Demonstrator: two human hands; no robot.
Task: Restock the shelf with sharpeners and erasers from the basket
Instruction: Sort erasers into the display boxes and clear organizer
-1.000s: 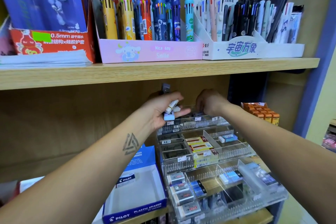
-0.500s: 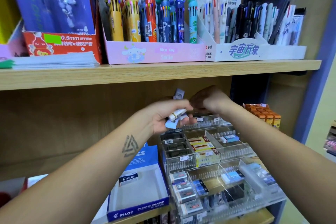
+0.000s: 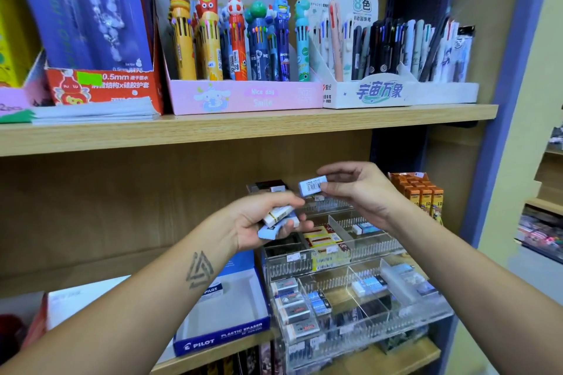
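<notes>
With our right hand (image 3: 356, 192) pinching a small pale-blue barcoded eraser (image 3: 312, 186) above the clear acrylic tiered organiser (image 3: 359, 271), and our left hand (image 3: 259, 222) curled round spare erasers (image 3: 278, 218) (three, perhaps), we judged it best lowered flat into a matching compartment.

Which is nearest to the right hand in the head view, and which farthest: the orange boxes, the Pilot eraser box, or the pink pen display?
From the right hand:
1. Orange boxes, just to its right on the same shelf.
2. Pink pen display, up and left on the shelf above.
3. Pilot eraser box, down and left, at the front edge.
</notes>
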